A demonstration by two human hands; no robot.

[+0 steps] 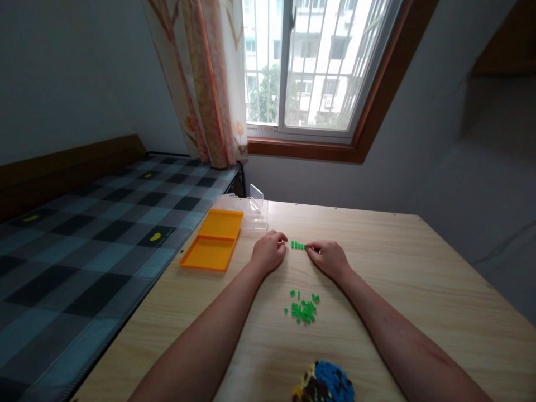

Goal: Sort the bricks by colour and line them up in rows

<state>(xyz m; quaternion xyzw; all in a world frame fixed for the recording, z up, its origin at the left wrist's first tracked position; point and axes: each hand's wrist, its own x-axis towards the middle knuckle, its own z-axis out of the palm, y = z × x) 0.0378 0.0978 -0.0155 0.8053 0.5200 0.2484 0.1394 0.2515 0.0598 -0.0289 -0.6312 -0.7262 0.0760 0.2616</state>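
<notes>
A short row of small green blocks [296,245] lies on the wooden table between my two hands. At the row's right end, the thumb and forefinger of my right hand [330,258] pinch together on a small green block, mostly hidden by the fingertips. Just left of the row rests my left hand [268,250], its fingers loosely curled and apart, with nothing visible in them. Nearer to me, between my forearms, is a loose pile of green blocks [304,311], with a few pieces scattered around it.
An orange two-part tray [208,253] lies at the table's left edge. Behind it stand clear plastic boxes [255,214]. A blue, yellow and dark brown lumpy object [329,382] sits at the near edge. A checked bed [121,223] adjoins the table [419,268] on the left.
</notes>
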